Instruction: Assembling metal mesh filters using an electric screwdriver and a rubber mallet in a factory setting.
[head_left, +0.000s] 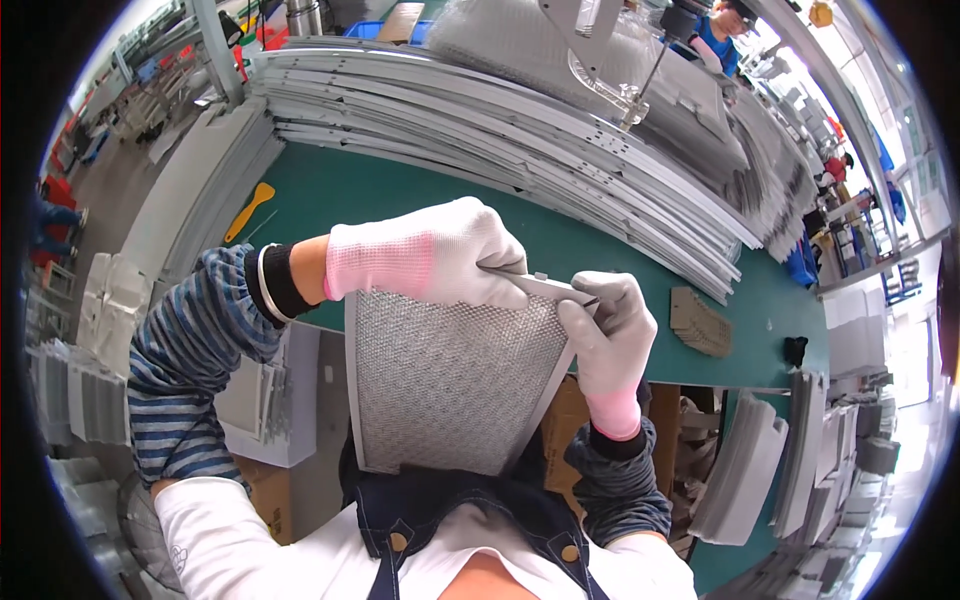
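A metal mesh filter panel [450,385] with a thin pale frame leans against my front, its upper edge at the green table's near side. My left hand [455,250], in a white glove with a pink cuff, is closed over that upper edge, fingers curled and thumb along the frame. At the panel's upper right corner, my right hand [615,335], gloved alike, pinches the frame between thumb and fingers. A small dark spot or tip shows by the right fingertips; I cannot make out what it is. A small tab stands up from the frame between the hands.
Long white metal strips [480,120] lie stacked across the back of the green table [345,190]. A yellow scraper [250,212] is at the left, stacked beige pieces [700,322] at the right. Behind the strips stand piled mesh sheets [510,40]. A co-worker [718,40] is at the far right.
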